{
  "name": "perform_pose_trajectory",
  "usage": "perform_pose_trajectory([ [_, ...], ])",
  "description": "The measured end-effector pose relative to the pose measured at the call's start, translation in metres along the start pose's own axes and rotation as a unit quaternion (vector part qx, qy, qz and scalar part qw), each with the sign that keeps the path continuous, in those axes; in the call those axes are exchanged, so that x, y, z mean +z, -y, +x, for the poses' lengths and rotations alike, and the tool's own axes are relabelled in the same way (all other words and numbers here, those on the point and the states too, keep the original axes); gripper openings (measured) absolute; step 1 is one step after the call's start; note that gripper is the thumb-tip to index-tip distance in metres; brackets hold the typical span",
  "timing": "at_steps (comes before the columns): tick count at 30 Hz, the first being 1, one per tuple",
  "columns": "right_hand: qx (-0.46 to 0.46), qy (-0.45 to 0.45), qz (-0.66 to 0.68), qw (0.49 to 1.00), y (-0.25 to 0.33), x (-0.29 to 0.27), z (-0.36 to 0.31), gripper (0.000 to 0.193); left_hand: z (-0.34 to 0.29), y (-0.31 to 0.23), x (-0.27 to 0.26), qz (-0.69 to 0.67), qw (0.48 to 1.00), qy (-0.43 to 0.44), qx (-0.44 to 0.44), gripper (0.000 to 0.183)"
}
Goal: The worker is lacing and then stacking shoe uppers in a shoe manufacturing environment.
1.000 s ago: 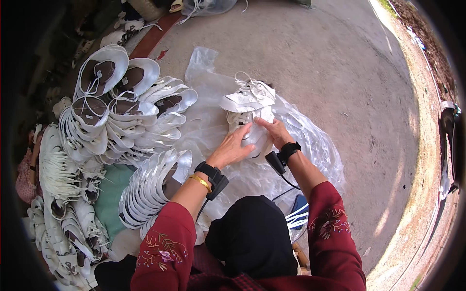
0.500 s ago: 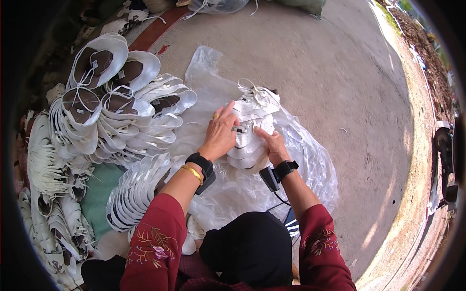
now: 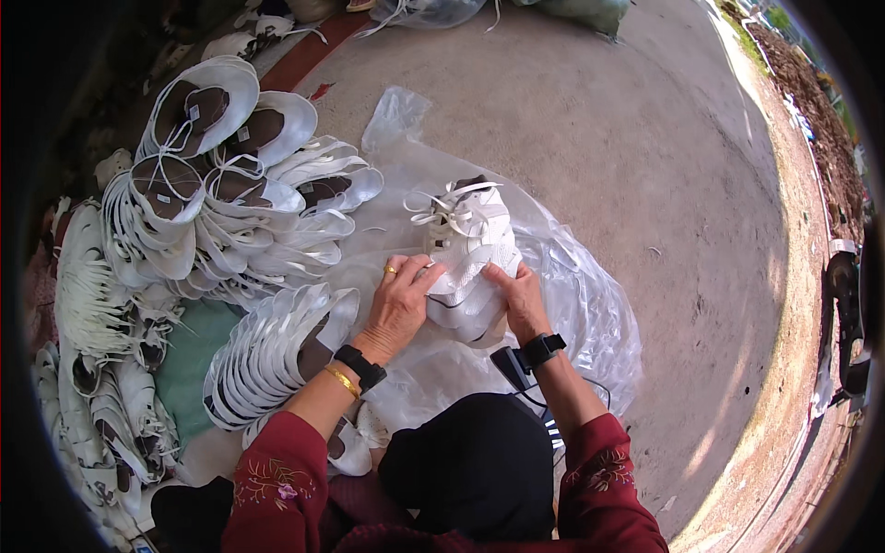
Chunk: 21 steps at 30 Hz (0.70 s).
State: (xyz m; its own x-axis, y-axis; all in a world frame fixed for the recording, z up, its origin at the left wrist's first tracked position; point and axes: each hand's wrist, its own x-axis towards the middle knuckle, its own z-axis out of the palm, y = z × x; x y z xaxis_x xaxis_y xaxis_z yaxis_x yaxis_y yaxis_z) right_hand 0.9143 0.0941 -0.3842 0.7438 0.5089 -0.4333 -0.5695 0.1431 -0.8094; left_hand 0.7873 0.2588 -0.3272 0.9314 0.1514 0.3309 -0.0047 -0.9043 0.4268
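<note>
White shoe uppers point(image 3: 475, 235) with loosely tied white laces lie nested in a small stack in front of me, toes toward me. My left hand point(image 3: 398, 304) grips the left side of the stack near the toe, its fingertips pressed on the white material. On the opposite side, my right hand point(image 3: 522, 302) has its thumb on top and its fingers curled down the edge, partly hidden. Beneath the stack spreads a crinkled clear plastic sheet point(image 3: 590, 323). Both wrists wear black straps.
Bundles of white uppers with brown insides point(image 3: 166, 198) pile up at the left. Closer to me leans a row of nested uppers point(image 3: 267, 355) beside green cloth point(image 3: 198, 355). Concrete floor point(image 3: 682, 212) extends to the right. Bags point(image 3: 581, 14) lie at the far edge.
The upper with tied laces has shifted toward me and now lies over the stack. Both hands have moved slightly nearer me, and the left has gone from mid-stack to the toe's side.
</note>
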Motion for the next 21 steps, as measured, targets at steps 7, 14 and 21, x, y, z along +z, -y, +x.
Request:
perform_pose_trajectory([
  [7,-0.141,0.187,-0.278,0.932,0.039,0.043,-0.046,0.041,-0.081,-0.049,-0.039,-0.087,0.990,-0.017,-0.111,0.040],
  [14,-0.124,0.396,-0.608,0.677,0.096,0.103,-0.079,0.046,-0.133,-0.070,-0.068,-0.567,0.682,0.020,-0.461,0.053],
  [21,-0.041,0.561,-0.649,0.512,0.036,0.183,-0.075,0.043,-0.213,-0.067,-0.095,-0.677,0.523,-0.011,-0.518,0.058],
])
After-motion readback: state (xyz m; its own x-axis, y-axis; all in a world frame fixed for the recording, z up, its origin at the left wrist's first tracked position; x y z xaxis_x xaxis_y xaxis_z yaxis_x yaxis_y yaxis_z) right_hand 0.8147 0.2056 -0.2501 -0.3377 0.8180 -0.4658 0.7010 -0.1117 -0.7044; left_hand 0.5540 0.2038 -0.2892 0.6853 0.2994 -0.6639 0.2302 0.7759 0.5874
